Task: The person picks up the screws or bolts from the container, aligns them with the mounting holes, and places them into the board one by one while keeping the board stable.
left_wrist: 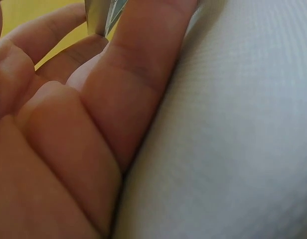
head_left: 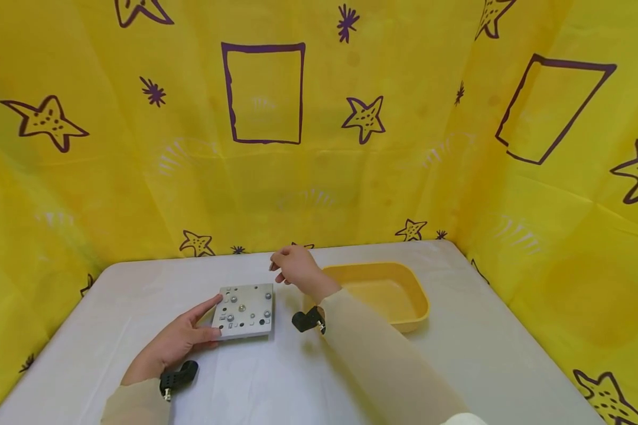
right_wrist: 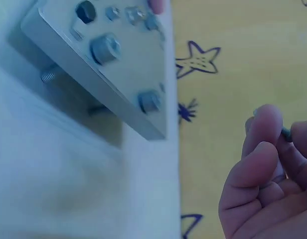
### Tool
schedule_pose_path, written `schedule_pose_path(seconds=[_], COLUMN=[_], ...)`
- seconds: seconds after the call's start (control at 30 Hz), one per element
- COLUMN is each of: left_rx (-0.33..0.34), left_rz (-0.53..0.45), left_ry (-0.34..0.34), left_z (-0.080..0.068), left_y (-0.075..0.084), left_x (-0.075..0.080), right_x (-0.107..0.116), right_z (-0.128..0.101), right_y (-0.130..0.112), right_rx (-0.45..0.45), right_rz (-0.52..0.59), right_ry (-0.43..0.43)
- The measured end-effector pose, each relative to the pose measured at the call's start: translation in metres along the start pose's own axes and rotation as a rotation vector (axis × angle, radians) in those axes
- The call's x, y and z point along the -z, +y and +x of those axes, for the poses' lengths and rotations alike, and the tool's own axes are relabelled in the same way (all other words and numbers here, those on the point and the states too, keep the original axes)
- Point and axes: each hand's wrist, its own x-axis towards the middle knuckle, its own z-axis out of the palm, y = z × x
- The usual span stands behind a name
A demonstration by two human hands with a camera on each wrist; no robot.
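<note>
A square grey metal plate [head_left: 252, 321] with several holes and socket-head screws [head_left: 230, 318] is raised off the white table. In the right wrist view, threaded screw ends [right_wrist: 50, 74] stick out beneath the plate. My left hand [head_left: 178, 339] grips the plate's left side, thumb at the near corner and fingers along the far left edge. Beyond the plate's far right corner, my right hand [head_left: 298, 268] is in the air, apart from it. Its thumb and fingertip pinch a small dark screw-like piece [right_wrist: 286, 133], mostly hidden by the fingers.
A yellow plastic tray [head_left: 422, 304] stands on the table to the right, partly behind my right forearm. The white table [head_left: 276, 383] reaches back to a yellow patterned cloth [head_left: 266, 195] hanging behind and at both sides.
</note>
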Motion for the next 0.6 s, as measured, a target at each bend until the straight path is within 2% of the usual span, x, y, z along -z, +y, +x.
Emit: schedule_pose_path(seconds=[0.2,0.6], left_rx=[0.0,0.003], left_rz=[0.022,0.031], left_ry=[0.01,0.012], left_z=[0.001,0.0], left_y=[0.0,-0.002], left_x=[-0.001,0.001], right_x=[-0.026,-0.042], right_z=[0.006,0.012], right_y=[0.01,0.023], right_rx=[-0.046,-0.039], right_rz=[-0.029,-0.17], right_ry=[-0.004,0.013])
